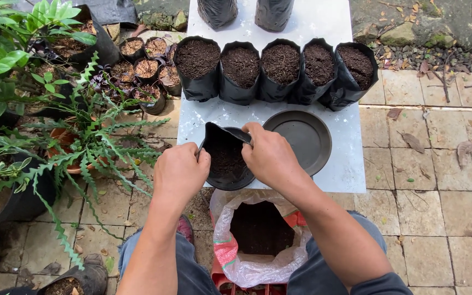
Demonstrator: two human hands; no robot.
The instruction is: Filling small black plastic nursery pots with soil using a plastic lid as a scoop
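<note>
both hands, left hand [178, 173] and right hand [269, 155], grip the black grow bag [226, 158] rim; its floppy rim could fold, spilling soil between them.

The person has two bare arms with no sleeves on the lower parts. The left hand [178, 173] and the right hand [270, 157] wear no gloves, no rings and no watch. A bit of dark grey sleeve [381, 285] shows high up on the right arm, near the bottom edge. The legs are in blue-grey trousers [187, 267] made of thick cloth, with soft folds at the knees. One dark red shoe [185, 228] peeks out beside the left leg. The other foot cannot be seen.
</note>
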